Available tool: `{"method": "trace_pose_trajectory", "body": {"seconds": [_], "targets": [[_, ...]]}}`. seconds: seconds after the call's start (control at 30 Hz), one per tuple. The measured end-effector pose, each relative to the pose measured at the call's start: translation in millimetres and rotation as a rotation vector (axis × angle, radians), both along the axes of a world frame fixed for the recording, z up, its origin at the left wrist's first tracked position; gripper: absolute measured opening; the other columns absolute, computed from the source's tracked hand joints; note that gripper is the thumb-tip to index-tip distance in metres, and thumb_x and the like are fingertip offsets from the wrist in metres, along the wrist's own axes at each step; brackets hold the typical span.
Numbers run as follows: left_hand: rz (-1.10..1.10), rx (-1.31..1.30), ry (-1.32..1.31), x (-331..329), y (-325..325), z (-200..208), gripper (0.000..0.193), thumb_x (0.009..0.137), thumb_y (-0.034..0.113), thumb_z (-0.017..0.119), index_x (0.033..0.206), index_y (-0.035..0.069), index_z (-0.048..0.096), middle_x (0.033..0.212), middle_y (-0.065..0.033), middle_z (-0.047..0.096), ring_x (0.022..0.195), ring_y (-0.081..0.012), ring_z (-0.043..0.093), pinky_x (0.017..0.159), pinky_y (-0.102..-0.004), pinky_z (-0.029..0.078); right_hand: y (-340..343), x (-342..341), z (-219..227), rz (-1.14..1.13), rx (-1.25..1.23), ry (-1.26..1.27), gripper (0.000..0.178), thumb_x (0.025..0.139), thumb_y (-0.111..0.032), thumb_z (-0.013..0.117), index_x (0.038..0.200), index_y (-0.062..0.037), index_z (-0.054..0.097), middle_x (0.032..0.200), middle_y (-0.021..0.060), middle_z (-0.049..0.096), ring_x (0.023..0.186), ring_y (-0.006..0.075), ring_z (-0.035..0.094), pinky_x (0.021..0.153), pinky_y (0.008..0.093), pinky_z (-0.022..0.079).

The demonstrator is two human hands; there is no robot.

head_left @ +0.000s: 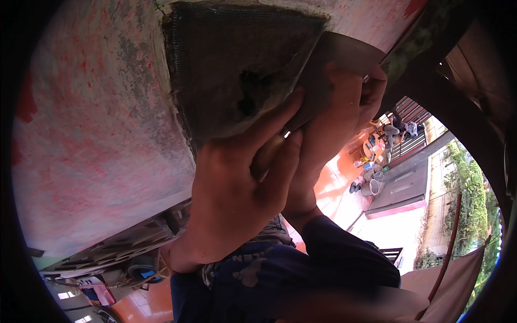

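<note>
A dark, flat sheet [344,51] of a material I cannot make out lies against the right edge of a dark mesh screen [215,70]. The mesh has a ragged hole [256,89] in its lower part. My left hand [231,188] pinches the sheet's lower left edge between thumb and fingers. Higher up on the right, my right hand [339,113] is closed on the sheet's right side, some fingertips hidden behind it. My wrists nearly overlap.
Around the mesh is a wall [97,118] with worn pink and red paint. A dark beam [441,91] runs along the right. Beyond it are an orange tiled floor [339,172], a bucket [374,187], household items and green plants [463,188]. A blurred limb-like shape crosses the bottom.
</note>
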State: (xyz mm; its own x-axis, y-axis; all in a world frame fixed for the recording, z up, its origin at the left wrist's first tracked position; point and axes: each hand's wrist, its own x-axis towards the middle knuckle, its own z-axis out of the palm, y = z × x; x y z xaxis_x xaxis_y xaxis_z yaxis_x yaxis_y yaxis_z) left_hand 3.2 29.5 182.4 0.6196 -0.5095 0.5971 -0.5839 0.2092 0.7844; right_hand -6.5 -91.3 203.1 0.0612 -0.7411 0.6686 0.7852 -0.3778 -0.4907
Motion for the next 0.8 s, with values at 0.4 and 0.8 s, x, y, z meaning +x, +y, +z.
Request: {"method": "trace_pose_trajectory", "body": {"seconds": [0.4, 0.8], "targets": [[0.137, -0.106, -0.210, -6, -27, -25, 0.041, 0.091, 0.003, 0.063, 0.132, 0.004, 0.063, 0.108, -0.0193, 0.071, 0.092, -0.0166, 0.067, 0.085, -0.0305, 0.050, -21, 2, -9, 0.030, -0.052, -0.058, 0.028, 0.090, -0.002, 0.062, 0.112, -0.0005, 0.046, 0.093, 0.0088, 0.064, 0.084, 0.0090, 0.057, 0.074, 0.0232, 0.044], [0.132, -0.210, -0.202, -13, -43, -50, 0.039, 0.091, 0.004, 0.063, 0.130, 0.000, 0.063, 0.122, -0.0228, 0.066, 0.114, -0.0285, 0.064, 0.099, -0.0352, 0.045, -36, -2, -26, 0.136, -0.255, -0.121, 0.037, 0.090, 0.001, 0.061, 0.119, -0.0005, 0.038, 0.098, 0.0139, 0.070, 0.089, 0.0108, 0.061, 0.079, 0.0228, 0.046]]}}
